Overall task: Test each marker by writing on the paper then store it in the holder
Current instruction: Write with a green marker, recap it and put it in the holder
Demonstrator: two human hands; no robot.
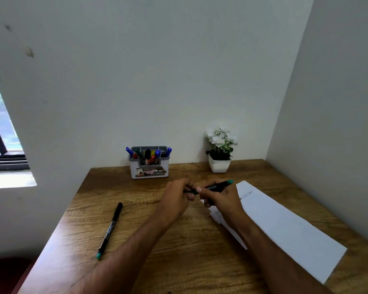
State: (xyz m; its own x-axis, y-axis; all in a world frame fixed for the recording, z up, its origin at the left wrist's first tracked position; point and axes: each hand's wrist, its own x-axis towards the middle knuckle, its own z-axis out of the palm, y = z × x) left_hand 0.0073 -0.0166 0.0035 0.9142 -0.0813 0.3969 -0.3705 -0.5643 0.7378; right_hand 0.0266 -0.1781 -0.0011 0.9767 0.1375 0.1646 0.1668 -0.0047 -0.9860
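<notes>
— Head view, then: what are the hands doing over the desk (pixel 136 209)?

— Both are up in front, near the middle. The right hand (pixel 221 198) has a black marker (pixel 216 186) with a green end wrapped in its fingers; the green end sticks out to the far right, just over the near corner of the paper (pixel 285 225). The left hand (pixel 176 195) is curled shut around the marker's other end, thumb and fingers pinching it. The two hands touch, knuckle to knuckle.

— Is the cap on or off?

— I cannot tell. The fingers hide that end completely.

— And the paper?

— A long white sheet, lying at a slant on the right side of the desk, running from beside the right hand down to the near right edge. There are a few small scribbles at its far end. The right forearm lies across its left edge.

— Any other markers about?

— One more marker (pixel 110 229), black with a green tip, lies alone on the left part of the desk, well apart from the hands, green tip toward the near side.

— Where is the holder?

— The holder (pixel 150 169) is a small white and grey box at the far edge against the wall, a little left of the hands. Several markers already stand in it, blue, black and red caps poking up. To its right, in the far corner, sits a white pot of white flowers (pixel 220 149).
</notes>
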